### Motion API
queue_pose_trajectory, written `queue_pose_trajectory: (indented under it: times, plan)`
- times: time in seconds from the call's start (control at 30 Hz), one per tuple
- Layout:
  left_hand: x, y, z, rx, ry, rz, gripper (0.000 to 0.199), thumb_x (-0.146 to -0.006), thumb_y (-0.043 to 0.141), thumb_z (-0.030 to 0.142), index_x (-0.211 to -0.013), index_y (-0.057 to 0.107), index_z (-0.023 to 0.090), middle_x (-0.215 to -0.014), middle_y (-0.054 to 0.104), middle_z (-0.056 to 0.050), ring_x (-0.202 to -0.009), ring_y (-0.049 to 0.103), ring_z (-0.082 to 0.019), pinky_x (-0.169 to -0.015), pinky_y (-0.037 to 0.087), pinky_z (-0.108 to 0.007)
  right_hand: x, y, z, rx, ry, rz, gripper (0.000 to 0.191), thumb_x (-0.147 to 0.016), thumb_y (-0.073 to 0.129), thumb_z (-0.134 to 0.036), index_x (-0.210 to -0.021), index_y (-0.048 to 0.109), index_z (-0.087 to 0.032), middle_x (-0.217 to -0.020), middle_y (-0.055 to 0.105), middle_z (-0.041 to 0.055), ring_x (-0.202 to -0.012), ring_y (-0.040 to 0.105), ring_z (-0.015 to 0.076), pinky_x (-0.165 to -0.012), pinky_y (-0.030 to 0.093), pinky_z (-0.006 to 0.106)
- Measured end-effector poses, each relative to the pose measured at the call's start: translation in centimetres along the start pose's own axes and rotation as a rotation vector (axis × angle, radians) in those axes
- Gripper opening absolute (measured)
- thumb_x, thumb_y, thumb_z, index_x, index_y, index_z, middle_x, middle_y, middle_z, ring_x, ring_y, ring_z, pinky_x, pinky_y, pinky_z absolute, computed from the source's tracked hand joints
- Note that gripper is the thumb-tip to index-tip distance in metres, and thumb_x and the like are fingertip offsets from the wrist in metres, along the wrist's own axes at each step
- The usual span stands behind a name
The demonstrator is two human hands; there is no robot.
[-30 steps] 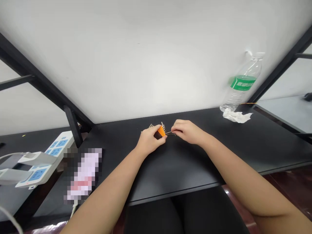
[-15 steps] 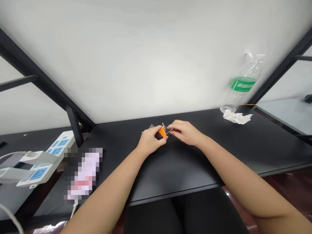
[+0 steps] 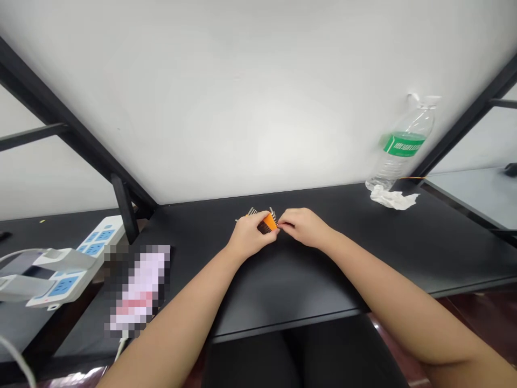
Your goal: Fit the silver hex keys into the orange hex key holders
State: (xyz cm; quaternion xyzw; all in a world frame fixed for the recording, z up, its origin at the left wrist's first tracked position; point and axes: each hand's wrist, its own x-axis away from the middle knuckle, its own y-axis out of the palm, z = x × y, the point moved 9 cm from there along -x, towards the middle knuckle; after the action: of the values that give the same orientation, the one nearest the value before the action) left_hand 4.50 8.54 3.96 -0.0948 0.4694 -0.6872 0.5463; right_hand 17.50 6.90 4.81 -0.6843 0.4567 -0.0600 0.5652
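Observation:
My left hand grips a small orange holder with several thin metal hex keys sticking out of its far side, resting on the black table. Just to its right, my right hand pinches one thin metal key at the holder's right edge; the key is almost fully hidden between finger and holder. The two hands nearly touch.
A clear water bottle with a green label stands at the back right against the white wall, a crumpled tissue at its foot. A white power strip with blue sockets and a blurred flat object lie left. Black frame bars flank the table.
My right hand has moved left toward the holder, and the thin key that stuck out to the right is now pushed in against the orange holder. The left hand has held still.

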Motion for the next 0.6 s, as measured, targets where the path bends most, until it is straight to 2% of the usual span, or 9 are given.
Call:
queue_pose_trajectory:
  times: [0.2, 0.27, 0.37, 0.47, 0.53, 0.6]
  plan:
    - [0.0, 0.4, 0.1, 0.008, 0.021, -0.020, 0.015, -0.077, 0.072, 0.033, -0.086, 0.068, 0.023, -0.069, 0.064, 0.004, -0.061, 0.057, -0.012, -0.063, 0.045, -0.026, 0.2, 0.5, -0.1, 0.230, 0.023, -0.065, 0.025, -0.100, 0.053, -0.024, -0.082, 0.069, -0.019, -0.080, 0.063, 0.0035, -0.069, 0.055, 0.0138, -0.060, 0.033, 0.028]
    - [-0.1, 0.3, -0.2, -0.001, -0.003, -0.012, 0.019, -0.077, 0.073, 0.035, -0.091, 0.069, 0.023, -0.072, 0.065, 0.003, -0.063, 0.059, -0.013, -0.064, 0.046, -0.026, 0.3, 0.4, 0.7, 0.261, 0.087, -0.078, 0.021, -0.099, 0.055, -0.024, -0.084, 0.069, -0.019, -0.084, 0.063, 0.0041, -0.071, 0.056, 0.0143, -0.061, 0.034, 0.028]
    - [-0.3, -0.3, -0.8, -0.003, -0.039, 0.040, 0.030, -0.077, 0.074, 0.037, -0.103, 0.069, 0.023, -0.080, 0.069, 0.002, -0.070, 0.063, -0.016, -0.070, 0.050, -0.028, 0.5, 0.4, 2.7, 0.238, 0.204, -0.108, 0.010, -0.094, 0.063, -0.025, -0.097, 0.071, -0.019, -0.099, 0.065, 0.0072, -0.088, 0.061, 0.0183, -0.072, 0.042, 0.029]
    - [-0.4, -0.7, -1.5, 0.012, -0.072, 0.078, 0.036, -0.077, 0.073, 0.038, -0.109, 0.069, 0.022, -0.087, 0.072, -0.001, -0.074, 0.066, -0.017, -0.074, 0.052, -0.030, 0.7, 1.2, 4.0, 0.210, 0.256, -0.196, 0.014, -0.092, 0.067, -0.027, -0.103, 0.070, -0.019, -0.107, 0.065, 0.0094, -0.101, 0.062, 0.0231, -0.080, 0.046, 0.031]
    - [-0.4, -0.7, -1.7, 0.027, -0.081, 0.078, 0.039, -0.077, 0.073, 0.037, -0.113, 0.068, 0.022, -0.093, 0.074, -0.002, -0.078, 0.068, -0.019, -0.076, 0.054, -0.031, 0.7, 1.9, 4.0, 0.241, 0.268, -0.264, 0.009, -0.092, 0.063, -0.023, -0.097, 0.070, -0.019, -0.105, 0.066, 0.0099, -0.098, 0.063, 0.0235, -0.076, 0.046, 0.031]
    - [-0.4, -0.5, -1.5, 0.037, -0.065, 0.066, 0.043, -0.077, 0.072, 0.035, -0.117, 0.068, 0.021, -0.096, 0.075, -0.003, -0.081, 0.069, -0.020, -0.081, 0.055, -0.033, 0.7, 2.3, 3.8, 0.305, 0.304, -0.331, 0.011, -0.092, 0.058, -0.017, -0.089, 0.068, -0.018, -0.101, 0.067, 0.0110, -0.088, 0.063, 0.0228, -0.068, 0.043, 0.031]
